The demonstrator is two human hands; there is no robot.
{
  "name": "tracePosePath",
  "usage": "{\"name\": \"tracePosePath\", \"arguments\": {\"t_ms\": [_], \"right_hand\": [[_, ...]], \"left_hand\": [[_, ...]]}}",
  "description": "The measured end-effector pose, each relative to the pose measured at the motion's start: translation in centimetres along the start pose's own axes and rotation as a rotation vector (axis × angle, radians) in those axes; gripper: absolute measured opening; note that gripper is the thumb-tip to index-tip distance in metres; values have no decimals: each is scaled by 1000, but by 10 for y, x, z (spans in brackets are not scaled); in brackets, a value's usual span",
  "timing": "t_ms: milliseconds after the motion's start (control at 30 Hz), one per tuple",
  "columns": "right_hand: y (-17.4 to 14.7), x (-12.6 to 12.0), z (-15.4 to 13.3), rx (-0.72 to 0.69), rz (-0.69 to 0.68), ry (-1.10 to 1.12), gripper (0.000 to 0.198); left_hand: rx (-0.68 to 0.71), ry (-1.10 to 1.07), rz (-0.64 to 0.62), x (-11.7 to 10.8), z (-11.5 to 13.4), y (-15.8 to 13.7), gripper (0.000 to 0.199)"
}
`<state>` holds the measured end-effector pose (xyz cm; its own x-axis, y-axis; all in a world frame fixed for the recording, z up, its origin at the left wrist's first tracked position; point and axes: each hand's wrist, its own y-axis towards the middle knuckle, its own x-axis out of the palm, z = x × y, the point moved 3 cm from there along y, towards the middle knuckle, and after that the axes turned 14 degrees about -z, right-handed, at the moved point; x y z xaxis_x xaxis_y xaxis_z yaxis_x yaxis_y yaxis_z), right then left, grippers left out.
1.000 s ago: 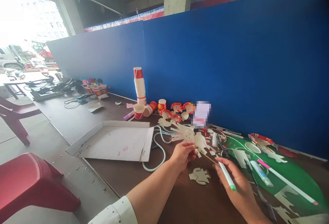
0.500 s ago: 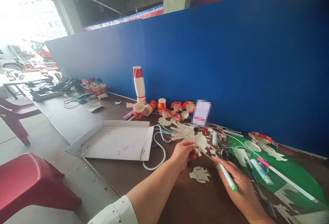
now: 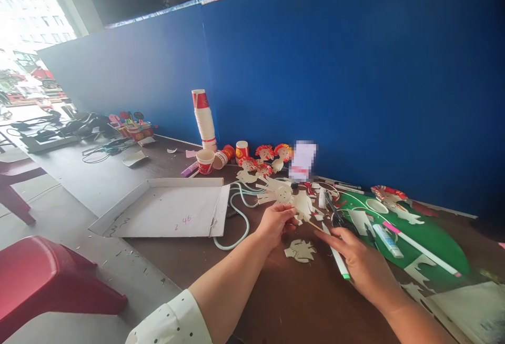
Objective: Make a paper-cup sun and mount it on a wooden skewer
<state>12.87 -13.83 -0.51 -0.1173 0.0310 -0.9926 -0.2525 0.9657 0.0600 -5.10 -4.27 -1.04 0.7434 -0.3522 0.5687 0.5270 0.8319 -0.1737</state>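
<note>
A paper doll (image 3: 302,205) pinched by the left hand (image 3: 277,221) could be smudged should the right hand (image 3: 365,260), clasping a marker (image 3: 336,255), slip.

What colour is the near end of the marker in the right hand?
The marker's near end is green (head view).

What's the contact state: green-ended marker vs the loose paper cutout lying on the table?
Apart. The head view shows a strip of brown tabletop between the green-ended marker and the right edge of the paper cutout.
</note>
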Motion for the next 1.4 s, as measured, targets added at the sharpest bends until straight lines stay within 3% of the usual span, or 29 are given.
{"name": "tracePosePath", "arguments": {"t_ms": [167, 433, 600, 867, 1100, 1267, 1400], "right_hand": [[1, -2, 1, 47, -11, -73, 65], [-11, -23, 55, 529, -1, -117, 58], [-18, -30, 79, 626, 3, -87, 50], [-23, -30, 94, 596, -85, -71, 64], [-32, -13, 118, 433, -207, -37, 87], [-36, -4, 136, 420, -168, 42, 71], [-33, -23, 124, 541, -39, 67, 53]], "left_hand": [[0, 45, 7, 0, -1, 1, 18], [-5, 116, -5, -1, -4, 0, 23], [-17, 128, 7, 1, -5, -2, 25], [-18, 165, -5, -2, -9, -1, 30], [-36, 193, -22, 1, -9, -2, 30], [-48, 208, -19, 1, -10, -1, 28], [-47, 203, -45, 0, -13, 2, 29]]}}
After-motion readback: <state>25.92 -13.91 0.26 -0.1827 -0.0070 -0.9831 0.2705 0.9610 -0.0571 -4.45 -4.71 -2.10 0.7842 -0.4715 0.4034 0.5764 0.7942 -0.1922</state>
